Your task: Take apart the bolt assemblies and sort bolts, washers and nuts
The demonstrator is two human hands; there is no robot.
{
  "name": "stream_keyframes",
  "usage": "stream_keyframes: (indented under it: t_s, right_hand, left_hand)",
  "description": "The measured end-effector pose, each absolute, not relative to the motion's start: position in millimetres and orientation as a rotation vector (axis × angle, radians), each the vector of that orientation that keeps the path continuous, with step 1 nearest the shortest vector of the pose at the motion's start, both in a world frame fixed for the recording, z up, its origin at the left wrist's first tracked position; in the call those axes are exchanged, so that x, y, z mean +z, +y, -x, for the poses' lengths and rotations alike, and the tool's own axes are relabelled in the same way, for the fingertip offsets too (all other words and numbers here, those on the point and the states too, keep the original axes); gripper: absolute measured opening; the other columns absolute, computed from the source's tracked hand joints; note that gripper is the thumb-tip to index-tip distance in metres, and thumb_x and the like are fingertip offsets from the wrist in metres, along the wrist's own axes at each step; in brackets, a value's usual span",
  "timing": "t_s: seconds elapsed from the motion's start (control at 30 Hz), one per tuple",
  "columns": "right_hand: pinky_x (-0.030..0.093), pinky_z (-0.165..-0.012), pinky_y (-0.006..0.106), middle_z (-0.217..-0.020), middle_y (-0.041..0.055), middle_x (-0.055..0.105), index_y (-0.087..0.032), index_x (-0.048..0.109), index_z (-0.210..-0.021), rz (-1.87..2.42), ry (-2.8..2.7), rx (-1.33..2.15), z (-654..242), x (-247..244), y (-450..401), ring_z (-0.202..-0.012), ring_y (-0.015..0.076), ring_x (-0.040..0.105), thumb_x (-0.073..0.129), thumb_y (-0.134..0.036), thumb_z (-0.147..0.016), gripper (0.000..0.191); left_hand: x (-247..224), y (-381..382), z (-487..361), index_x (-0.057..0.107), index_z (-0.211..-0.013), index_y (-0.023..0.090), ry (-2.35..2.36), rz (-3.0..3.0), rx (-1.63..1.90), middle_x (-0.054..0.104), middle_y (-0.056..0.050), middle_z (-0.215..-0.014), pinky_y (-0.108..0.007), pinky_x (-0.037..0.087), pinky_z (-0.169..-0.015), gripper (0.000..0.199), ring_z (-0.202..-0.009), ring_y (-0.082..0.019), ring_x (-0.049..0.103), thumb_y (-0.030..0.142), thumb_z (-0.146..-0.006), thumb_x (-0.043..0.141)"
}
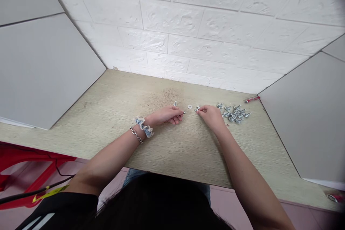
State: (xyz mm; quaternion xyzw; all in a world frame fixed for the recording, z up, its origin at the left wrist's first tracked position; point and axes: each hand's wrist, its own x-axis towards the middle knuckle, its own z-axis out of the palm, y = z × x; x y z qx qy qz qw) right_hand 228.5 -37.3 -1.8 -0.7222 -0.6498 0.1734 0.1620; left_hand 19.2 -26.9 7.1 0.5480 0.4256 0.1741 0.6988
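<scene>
Black sleeve (61,208) nearest lens. Left hand (167,115) pinches small bolt (184,113). Right hand (211,116) nearly closed at washers (197,108), hold unclear. Bolt pile (234,113) lies right. Risk: bumped washer rolling off desk (134,143).

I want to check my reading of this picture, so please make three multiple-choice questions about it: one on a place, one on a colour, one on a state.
1. Where is the flat metal washer?
A) On the floor
B) Between the left hand and the right hand
C) Inside a box

2. What colour is the handle of the slim tool near the far edge of the table?
A) Blue
B) Yellow
C) Red

3. What is the state of the small metal bolts?
A) Lying loose in a pile
B) Sealed in a plastic bag
C) Hanging from the wall

Answers:
1. B, because the washer lies in the gap between the hands.
2. C, because the handle clearly shows red.
3. A, because they lie heaped directly on the tabletop.
</scene>
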Motion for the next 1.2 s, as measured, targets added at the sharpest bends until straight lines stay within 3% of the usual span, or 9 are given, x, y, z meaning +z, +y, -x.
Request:
stream_keyframes:
  t_s: [0.17,0.37,1.2]
  right_hand:
    - [0.037,-0.071,0.025,-0.084,0.0045,0.066,-0.018,0.064,-0.082,2.112,-1.829,0.464,-224.1,-1.6,-38.9,-0.081,0.0172,0.057,0.054,-0.038,-0.072,0.025]
    - [0.034,-0.061,0.025,-0.081,0.0053,0.063,-0.019,0.057,-0.084,2.206,-1.745,0.429,-217.3,0.4,-42.2,-0.075,0.0183,0.054,0.052,-0.049,-0.07,0.033]
    - [0.031,-0.058,0.025,-0.077,0.0048,0.062,-0.019,0.057,-0.074,2.208,-1.766,0.433,-216.3,0.1,-41.3,-0.075,0.0174,0.054,0.047,-0.048,-0.076,0.03]
  left_hand:
    - [7.7,-27.6,-19.5,0.055,-0.074,0.013,0.951,-1.222,0.392,0.058,-0.002,-0.07,-0.021,0.043,-0.054,0.024,-0.057,-0.007,0.053,0.036,-0.076,0.057]
    - [7.5,-27.4,-19.9,0.055,-0.073,0.012,0.951,-1.229,0.382,0.057,-0.002,-0.07,-0.021,0.043,-0.054,0.026,-0.057,-0.007,0.053,0.038,-0.076,0.057]
    - [4.8,-27.1,-19.5,0.056,-0.074,0.013,0.934,-1.233,0.388,0.059,-0.002,-0.071,-0.021,0.044,-0.056,0.024,-0.058,-0.007,0.053,0.037,-0.076,0.057]
